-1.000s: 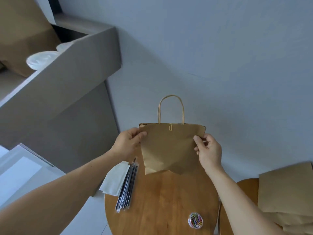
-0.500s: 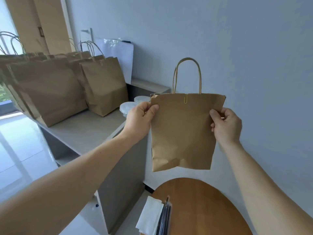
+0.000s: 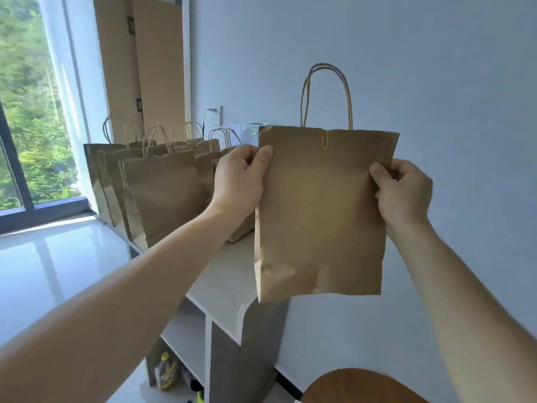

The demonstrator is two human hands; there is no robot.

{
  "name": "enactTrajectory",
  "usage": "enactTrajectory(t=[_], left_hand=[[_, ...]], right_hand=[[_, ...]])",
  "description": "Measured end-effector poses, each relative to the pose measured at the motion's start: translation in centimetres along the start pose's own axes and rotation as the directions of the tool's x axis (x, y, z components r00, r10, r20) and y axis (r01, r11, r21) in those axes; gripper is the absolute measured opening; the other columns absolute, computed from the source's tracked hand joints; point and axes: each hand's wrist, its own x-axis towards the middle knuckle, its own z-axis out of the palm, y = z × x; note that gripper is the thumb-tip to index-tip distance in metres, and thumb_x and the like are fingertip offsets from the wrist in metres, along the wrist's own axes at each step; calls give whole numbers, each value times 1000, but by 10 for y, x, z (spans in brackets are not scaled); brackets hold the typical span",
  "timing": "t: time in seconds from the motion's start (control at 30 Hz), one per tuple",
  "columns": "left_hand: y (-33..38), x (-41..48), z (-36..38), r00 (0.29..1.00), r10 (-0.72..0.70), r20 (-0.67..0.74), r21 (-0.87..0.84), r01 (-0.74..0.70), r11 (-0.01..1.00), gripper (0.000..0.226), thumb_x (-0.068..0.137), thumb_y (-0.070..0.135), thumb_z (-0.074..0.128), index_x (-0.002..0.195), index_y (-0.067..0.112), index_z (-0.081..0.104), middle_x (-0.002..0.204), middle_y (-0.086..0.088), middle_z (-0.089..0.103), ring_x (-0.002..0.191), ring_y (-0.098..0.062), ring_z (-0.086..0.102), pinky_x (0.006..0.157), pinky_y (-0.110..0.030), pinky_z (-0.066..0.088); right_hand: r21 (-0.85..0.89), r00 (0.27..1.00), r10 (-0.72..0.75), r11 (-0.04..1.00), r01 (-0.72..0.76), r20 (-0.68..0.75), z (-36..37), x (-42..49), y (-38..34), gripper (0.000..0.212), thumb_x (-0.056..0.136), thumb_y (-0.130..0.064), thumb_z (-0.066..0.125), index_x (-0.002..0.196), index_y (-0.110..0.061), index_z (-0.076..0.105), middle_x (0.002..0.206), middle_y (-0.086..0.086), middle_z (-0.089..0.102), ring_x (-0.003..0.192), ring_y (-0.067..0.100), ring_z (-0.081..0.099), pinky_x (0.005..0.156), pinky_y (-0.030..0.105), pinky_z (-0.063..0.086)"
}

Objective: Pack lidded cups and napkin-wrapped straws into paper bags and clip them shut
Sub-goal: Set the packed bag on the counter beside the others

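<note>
paper bag (image 3: pixel 319 213): light, thin, creases easily | left hand (image 3: pixel 238 181), right hand (image 3: pixel 402 189) pinch its side edges | best hold: handles (image 3: pixel 327 96)

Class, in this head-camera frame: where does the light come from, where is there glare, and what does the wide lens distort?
Head view: daylight comes from the window on the left; it glares white off the glossy floor; the paper bag is sharp, its yellow clip crisp; the wide lens stretches the left forearm toward the lower corner.

Left hand (image 3: pixel 238 181): arm outstretched, raised, thumb and curled fingers pinching the paper bag (image 3: pixel 319 213) at its left edge. Right hand (image 3: pixel 402 190): likewise, right edge.
</note>
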Motion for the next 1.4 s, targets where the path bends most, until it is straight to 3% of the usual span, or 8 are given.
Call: enactTrajectory(t=[0.27, 0.4, 0.6, 0.8, 0.9, 1.1, 1.27, 1.4], left_hand=[[-16, 48, -49, 980, 106, -171, 254, -61, 965, 33, 96, 37, 59, 79, 10, 63, 66, 1, 53, 56, 0, 43, 54, -14, 36], [-44, 56, -79, 962, 85, -259, 340, 8, 940, 34, 96, 38, 59, 86, 7, 68, 80, -17, 67, 64, -12, 53, 59, -23, 44], [-85, 63, -126, 944, 72, -322, 498, 104, 861, 34, 97, 35, 56, 78, 7, 64, 72, -7, 60, 67, -16, 50, 55, -14, 35], [-126, 68, -166, 946, -8, -323, 559, 198, 805, 35, 97, 32, 58, 64, 20, 54, 60, 5, 53, 58, -14, 50, 55, -24, 38], [-148, 70, -177, 946, -52, -321, 579, 239, 779, 38, 95, 32, 61, 60, 18, 54, 60, -3, 60, 55, -23, 58, 56, -31, 44], [-186, 76, -179, 953, -91, -290, 587, 252, 770, 26, 91, 31, 66, 76, 10, 69, 69, -7, 69, 67, -25, 62, 64, -38, 50], [-203, 89, -177, 961, -96, -261, 555, 231, 799, 39, 90, 30, 68, 57, 16, 53, 50, 5, 48, 48, -10, 38, 51, -27, 35], [-210, 95, -168, 970, -52, -238, 551, 179, 815, 42, 89, 27, 69, 53, 22, 48, 45, 13, 45, 48, -6, 41, 47, -18, 33]], right_hand=[[143, 971, -25, 990, -10, 238, 93, 37, 1, 11, 91, -23, 65, 81, -27, 62, 70, -7, 61, 50, 5, 53, 55, 29, 45], [194, 929, -25, 980, -51, 370, 153, 40, 17, 13, 92, -18, 65, 81, -24, 60, 68, -5, 58, 46, 7, 51, 51, 30, 43], [171, 844, 2, 979, -112, 537, 244, 30, 40, 11, 94, -21, 61, 85, -27, 58, 80, -3, 63, 49, 5, 58, 49, 26, 48], [90, 748, 54, 984, -151, 662, 325, 18, 59, 4, 97, -10, 56, 94, -12, 59, 85, 6, 63, 54, 14, 62, 52, 29, 54], [51, 728, 84, 986, -161, 680, 356, 16, 69, 11, 98, -7, 53, 108, -9, 56, 88, 7, 63, 56, 15, 64, 50, 24, 51], [5, 736, 86, 993, -121, 671, 396, 24, 79, 16, 98, -6, 51, 89, -17, 57, 91, 11, 70, 56, 11, 67, 49, 16, 50], [32, 775, 6, 999, -34, 632, 403, 38, 83, 21, 98, -6, 52, 87, -23, 57, 89, 6, 69, 57, 6, 69, 56, 19, 55], [28, 790, -4, 999, -17, 613, 396, 42, 91, 23, 98, -6, 52, 87, -24, 58, 91, 4, 69, 61, 6, 69, 56, 17, 54]])
